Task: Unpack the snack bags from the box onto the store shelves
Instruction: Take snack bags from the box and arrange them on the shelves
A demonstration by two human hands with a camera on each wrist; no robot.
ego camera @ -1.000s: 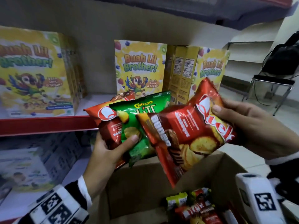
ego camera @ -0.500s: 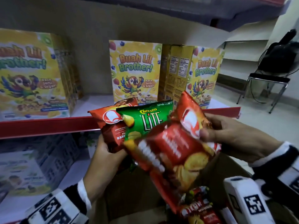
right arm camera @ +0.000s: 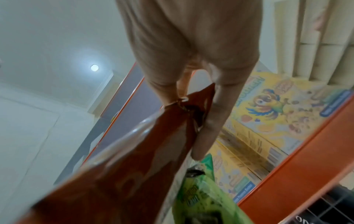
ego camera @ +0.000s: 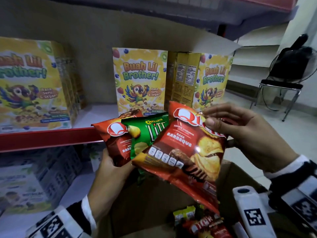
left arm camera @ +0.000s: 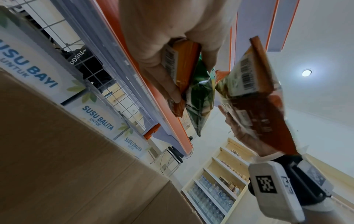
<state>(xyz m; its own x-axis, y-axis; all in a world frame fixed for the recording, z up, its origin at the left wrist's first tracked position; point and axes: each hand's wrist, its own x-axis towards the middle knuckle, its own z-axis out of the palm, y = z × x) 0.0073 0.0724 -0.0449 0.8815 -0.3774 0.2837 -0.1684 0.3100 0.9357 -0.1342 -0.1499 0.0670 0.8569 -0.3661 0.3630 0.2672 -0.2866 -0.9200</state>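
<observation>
In the centre of the head view the left hand holds a small fan of snack bags from below: a red bag at the back left and a green bag overlapping it, their lower ends tucked into the curled fingers and thumb so that the bags stand up and out above the grip. The left wrist view shows the same fingers wrapped round the bottom edges of the bags, barcode side facing the camera. A larger red barbecue bag lies tilted across the front of the fan, its top at upper right and its bottom corner pointing down toward the box. The right hand pinches this bag by its top edge between thumb and fingertips, so nearly the whole bag hangs below and to the left of that grip; whether its lower left corner also touches the left hand cannot be told. Below, in the lower part of the frame, the open cardboard box holds more snack packets. Behind the bags, on the red-edged shelf, stand yellow cereal boxes. A black chair stands at the right edge.
</observation>
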